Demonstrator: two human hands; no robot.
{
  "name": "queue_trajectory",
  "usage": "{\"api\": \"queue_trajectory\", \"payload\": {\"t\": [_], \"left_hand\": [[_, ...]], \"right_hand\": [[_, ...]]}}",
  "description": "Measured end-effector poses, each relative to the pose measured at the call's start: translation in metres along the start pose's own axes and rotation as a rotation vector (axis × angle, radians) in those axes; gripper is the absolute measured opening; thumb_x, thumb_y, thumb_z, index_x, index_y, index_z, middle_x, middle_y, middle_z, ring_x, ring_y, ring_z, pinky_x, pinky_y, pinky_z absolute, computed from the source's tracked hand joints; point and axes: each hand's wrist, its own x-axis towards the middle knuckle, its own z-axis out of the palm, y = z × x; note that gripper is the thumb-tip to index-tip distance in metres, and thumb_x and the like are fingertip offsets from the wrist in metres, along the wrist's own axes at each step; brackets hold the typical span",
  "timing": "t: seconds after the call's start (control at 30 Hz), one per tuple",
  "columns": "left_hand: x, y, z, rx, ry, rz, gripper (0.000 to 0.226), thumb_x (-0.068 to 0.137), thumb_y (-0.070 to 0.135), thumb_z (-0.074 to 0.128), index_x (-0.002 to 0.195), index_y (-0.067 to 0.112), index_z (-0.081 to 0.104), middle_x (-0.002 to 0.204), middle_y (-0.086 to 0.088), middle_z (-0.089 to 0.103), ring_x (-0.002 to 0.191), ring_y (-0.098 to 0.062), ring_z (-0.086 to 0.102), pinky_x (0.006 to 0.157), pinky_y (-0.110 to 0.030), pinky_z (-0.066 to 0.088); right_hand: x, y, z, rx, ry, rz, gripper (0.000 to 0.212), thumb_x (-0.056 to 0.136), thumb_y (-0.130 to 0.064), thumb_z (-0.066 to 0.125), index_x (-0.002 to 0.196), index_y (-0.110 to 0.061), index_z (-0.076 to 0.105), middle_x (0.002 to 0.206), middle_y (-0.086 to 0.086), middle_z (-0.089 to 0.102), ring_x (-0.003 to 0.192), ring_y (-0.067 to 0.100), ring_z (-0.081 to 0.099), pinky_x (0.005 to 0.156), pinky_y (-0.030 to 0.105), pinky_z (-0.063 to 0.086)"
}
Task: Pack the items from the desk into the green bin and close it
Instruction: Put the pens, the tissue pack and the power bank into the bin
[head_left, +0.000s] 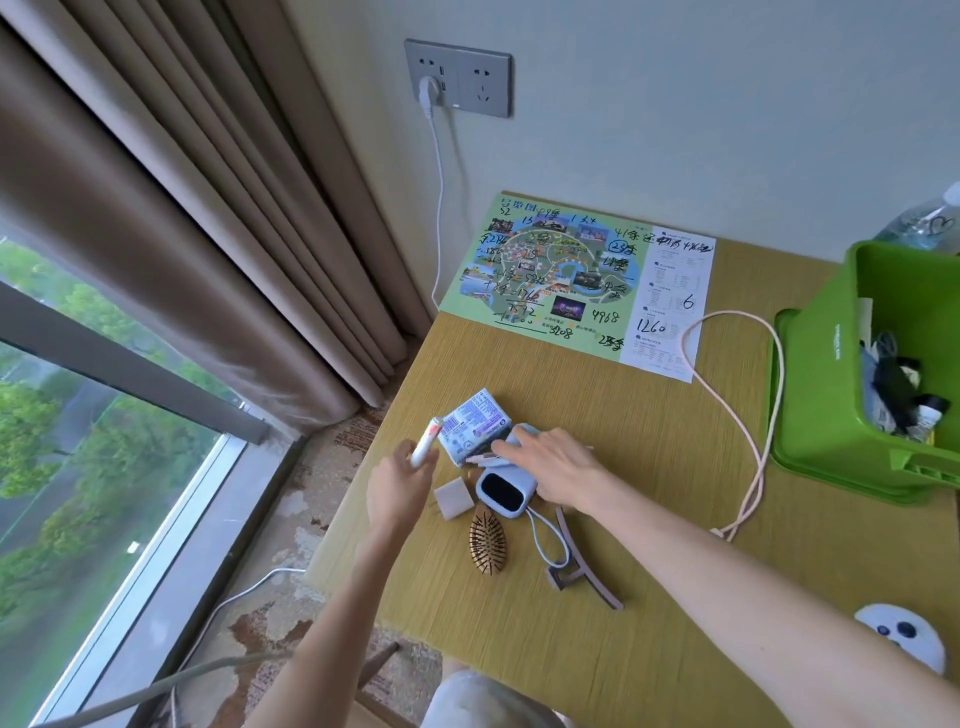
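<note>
My left hand (400, 486) holds a small white tube with a red label (427, 441) at the desk's left edge. My right hand (553, 465) lies fingers spread over a blue device with a dark screen (503, 491), touching pens (480, 458) and a blue-white packet (475, 423). A white charger cube (454, 499), a wooden hairbrush (487, 540) and a pink hair clip (582, 564) lie close by. The green bin (831, 374) stands open at the right with several dark items inside.
A printed map with handwriting (576, 280) lies at the back. A pink cable (753, 426) loops beside the bin. A white round object (901, 639) sits at the front right, a water bottle (924, 223) behind the bin. Curtain and window lie left.
</note>
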Motion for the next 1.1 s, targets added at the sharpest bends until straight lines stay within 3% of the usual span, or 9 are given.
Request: {"api": "queue_trajectory", "payload": {"t": [0.17,0.3,0.4,0.57,0.7,0.8,0.9,1.0,1.1], "left_hand": [[0.011,0.021,0.0,0.02,0.046,-0.022,0.034,0.097,0.036,0.051,0.088,0.004,0.059,0.065,-0.001,0.046,0.057,-0.023,0.045,0.052,-0.031,0.03],[0.028,0.037,0.009,0.127,0.026,0.145,0.028,0.088,0.034,0.067,0.106,0.015,0.063,0.103,-0.003,0.053,0.075,-0.022,0.055,0.057,-0.031,0.035],[0.043,0.046,0.022,0.257,-0.084,0.168,0.055,0.076,0.042,0.078,0.118,0.017,0.052,0.121,0.0,0.04,0.084,-0.019,0.055,0.059,-0.032,0.042],[0.059,0.05,0.042,0.566,-0.244,0.211,0.088,0.065,0.049,0.083,0.135,0.019,0.04,0.131,-0.003,0.036,0.115,-0.024,0.047,0.09,-0.038,0.048],[0.063,0.064,0.05,0.653,-0.237,0.204,0.078,0.071,0.052,0.076,0.13,0.014,0.043,0.123,-0.005,0.051,0.11,-0.023,0.052,0.087,-0.037,0.049],[0.058,0.102,0.052,0.531,-0.227,0.246,0.064,0.071,0.061,0.071,0.111,0.015,0.051,0.097,0.0,0.059,0.083,-0.017,0.06,0.062,-0.031,0.048],[0.047,0.164,0.057,0.307,-0.335,0.342,0.055,0.071,0.061,0.071,0.098,0.016,0.056,0.077,0.001,0.066,0.064,-0.014,0.064,0.049,-0.031,0.05],[0.029,0.233,0.062,0.064,-0.434,0.41,0.054,0.07,0.057,0.074,0.093,0.009,0.06,0.082,-0.005,0.072,0.073,-0.022,0.071,0.063,-0.041,0.057],[0.007,0.291,0.071,-0.058,-0.478,0.527,0.041,0.073,0.052,0.075,0.088,0.015,0.065,0.075,0.005,0.074,0.068,-0.01,0.071,0.055,-0.025,0.055]], "right_hand": [[-0.015,0.021,0.003,0.173,0.074,0.163,0.065,0.072,-0.013,0.07,0.129,-0.024,0.039,0.108,0.001,0.052,0.072,0.021,0.06,0.059,0.035,0.048],[-0.036,0.047,0.0,0.391,0.166,0.381,0.07,0.063,-0.04,0.081,0.12,-0.027,0.041,0.105,-0.007,0.043,0.072,0.014,0.057,0.06,0.031,0.05],[-0.053,0.064,-0.009,0.583,0.249,0.513,0.074,0.055,-0.05,0.084,0.112,-0.025,0.044,0.105,-0.007,0.036,0.082,0.014,0.054,0.064,0.032,0.05],[-0.078,0.079,-0.025,0.804,0.31,0.77,0.076,0.046,-0.064,0.074,0.102,-0.023,0.043,0.109,-0.006,0.04,0.093,0.017,0.055,0.073,0.041,0.052],[-0.095,0.092,-0.037,1.183,0.41,0.909,0.079,0.045,-0.063,0.078,0.106,-0.018,0.056,0.106,-0.001,0.059,0.092,0.018,0.063,0.075,0.038,0.054],[-0.113,0.105,-0.051,1.384,0.542,0.859,0.048,0.055,-0.054,0.082,0.091,-0.023,0.069,0.087,-0.004,0.072,0.079,0.011,0.069,0.061,0.022,0.051],[-0.131,0.118,-0.071,1.522,0.628,0.877,0.029,0.066,-0.051,0.08,0.083,-0.03,0.07,0.062,-0.016,0.067,0.049,-0.004,0.057,0.044,0.013,0.037],[-0.153,0.137,-0.095,1.646,0.721,0.887,0.028,0.074,-0.046,0.077,0.087,-0.023,0.066,0.048,-0.018,0.054,0.035,-0.003,0.041,0.035,0.012,0.026],[-0.182,0.16,-0.119,1.641,0.795,0.875,0.03,0.075,-0.046,0.076,0.09,-0.02,0.067,0.04,-0.02,0.049,0.033,-0.003,0.042,0.032,0.01,0.025]]}}
